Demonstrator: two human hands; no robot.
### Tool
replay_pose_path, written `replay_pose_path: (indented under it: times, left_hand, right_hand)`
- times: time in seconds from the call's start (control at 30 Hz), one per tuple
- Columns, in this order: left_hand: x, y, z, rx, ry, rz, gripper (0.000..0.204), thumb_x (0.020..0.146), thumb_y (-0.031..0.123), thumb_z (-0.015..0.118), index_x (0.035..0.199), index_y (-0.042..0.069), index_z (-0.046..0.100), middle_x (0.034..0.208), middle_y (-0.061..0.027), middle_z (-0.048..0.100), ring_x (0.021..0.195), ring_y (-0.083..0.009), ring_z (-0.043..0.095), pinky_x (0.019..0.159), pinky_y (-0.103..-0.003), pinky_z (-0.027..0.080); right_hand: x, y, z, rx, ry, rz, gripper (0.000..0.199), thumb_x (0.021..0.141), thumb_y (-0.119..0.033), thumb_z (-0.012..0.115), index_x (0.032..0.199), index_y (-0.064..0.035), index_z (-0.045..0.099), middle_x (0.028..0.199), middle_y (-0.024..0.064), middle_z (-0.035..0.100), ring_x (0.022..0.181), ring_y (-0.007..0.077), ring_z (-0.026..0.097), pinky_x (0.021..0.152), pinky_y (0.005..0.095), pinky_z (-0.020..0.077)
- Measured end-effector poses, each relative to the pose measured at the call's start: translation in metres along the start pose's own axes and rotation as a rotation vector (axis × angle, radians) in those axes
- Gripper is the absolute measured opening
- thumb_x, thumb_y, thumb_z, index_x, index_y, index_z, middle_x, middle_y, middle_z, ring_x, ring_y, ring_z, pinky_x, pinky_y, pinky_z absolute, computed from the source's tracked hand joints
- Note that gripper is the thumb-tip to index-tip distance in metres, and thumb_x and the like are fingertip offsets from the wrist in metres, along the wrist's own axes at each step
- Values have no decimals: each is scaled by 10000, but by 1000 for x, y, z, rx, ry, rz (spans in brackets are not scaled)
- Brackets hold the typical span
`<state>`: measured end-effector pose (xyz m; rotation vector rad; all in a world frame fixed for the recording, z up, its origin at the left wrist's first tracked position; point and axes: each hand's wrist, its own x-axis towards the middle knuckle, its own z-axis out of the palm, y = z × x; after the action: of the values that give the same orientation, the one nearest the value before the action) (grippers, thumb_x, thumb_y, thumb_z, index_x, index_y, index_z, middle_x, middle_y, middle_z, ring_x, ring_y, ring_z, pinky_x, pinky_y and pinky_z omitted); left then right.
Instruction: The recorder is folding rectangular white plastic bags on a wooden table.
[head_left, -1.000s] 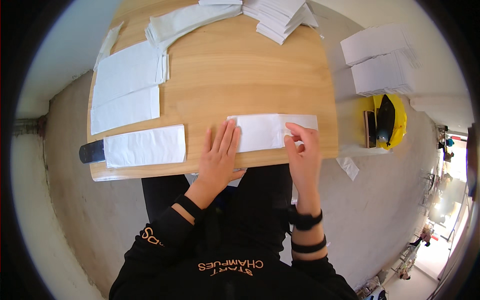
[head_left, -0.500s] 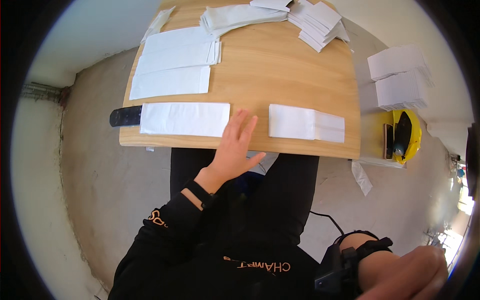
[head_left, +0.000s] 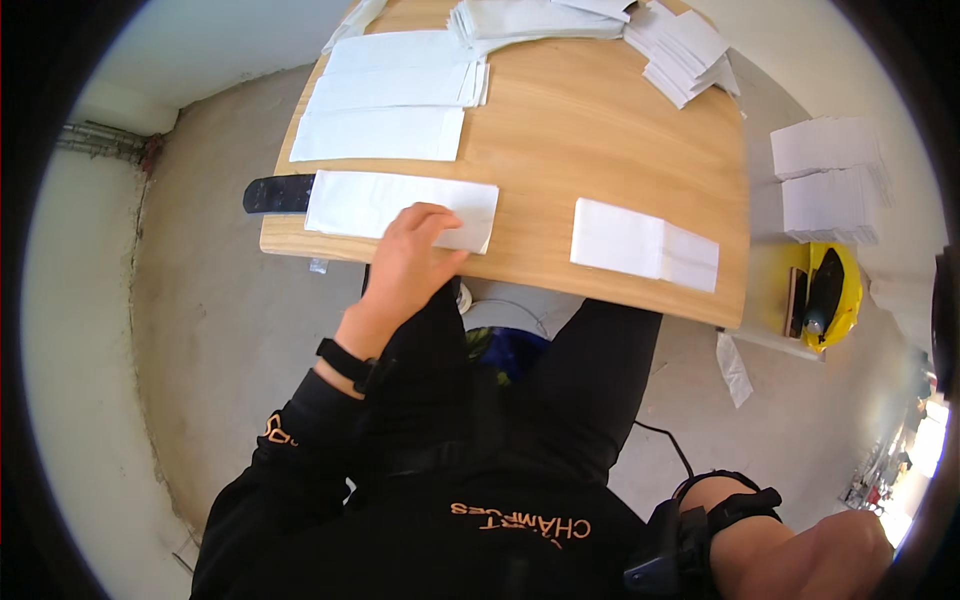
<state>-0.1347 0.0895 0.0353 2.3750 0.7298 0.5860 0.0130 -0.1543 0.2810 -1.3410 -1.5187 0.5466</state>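
Note:
My left hand point(head_left: 410, 258) rests on the right part of a long white paper stack point(head_left: 365, 198), near the table's front edge. Its fingers are bent, with the thumb held apart from them, and nothing shows in its grasp. Under that stack's left end sticks out a dark flat bar point(head_left: 278, 195). To the right lies a smaller white folded paper stack point(head_left: 618, 237), apart from the hand. At the lower right, close to the camera, is my right hand point(head_left: 835, 560); its fingers are hidden, and no paper is near it.
Long white paper sheets point(head_left: 380, 133) lie in overlapping layers at the table's left. More paper point(head_left: 530, 22) and folded packs point(head_left: 690, 55) are along the far side. Right of the wooden table point(head_left: 540, 130) stand white stacks point(head_left: 828, 205) and a yellow bag point(head_left: 848, 300) holding dark items.
My left hand has moved left from the long stack's right end onto the sheets, and its fingers have bent. The view has shifted and tilted a little. My right hand has hardly moved.

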Motion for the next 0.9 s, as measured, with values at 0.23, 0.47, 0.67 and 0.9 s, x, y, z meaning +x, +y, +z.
replay_pose_path:
  times: [0.23, 0.47, 0.67, 0.9]
  left_hand:
    - [8, -3, 16, 135, -82, 131, 238, 669, 29, 695, 890, 65, 614, 949, -63, 571, 941, -282, 562, 808, -388, 481]
    - [14, -4, 21, 237, -117, 187, 208, 684, 7, 691, 857, 77, 599, 937, -55, 582, 891, -277, 581, 764, -386, 495]
    - [13, -8, 19, 199, -55, 170, 126, 700, 18, 684, 790, 67, 612, 911, -45, 602, 855, -267, 598, 744, -384, 499]
    - [10, -12, 13, 35, -26, -54, 77, 728, 31, 674, 792, 57, 639, 881, -55, 644, 802, -275, 616, 737, -355, 489]
  right_hand:
    - [9, 18, 1, -141, -58, 142, 177, 778, -105, 643, 950, -118, 680, 952, 152, 634, 746, 230, 635, 578, 289, 511]
    - [19, 37, 5, -307, -146, 240, 159, 792, -108, 609, 937, -97, 674, 940, 165, 640, 740, 238, 634, 588, 308, 511]
    - [43, 56, 19, -450, -226, 309, 154, 805, -109, 580, 926, -79, 670, 930, 177, 645, 735, 244, 634, 597, 324, 511]
    - [64, 137, 41, -120, 17, 316, 273, 727, 120, 488, 901, 1, 662, 810, 111, 633, 734, 201, 632, 678, 254, 492]
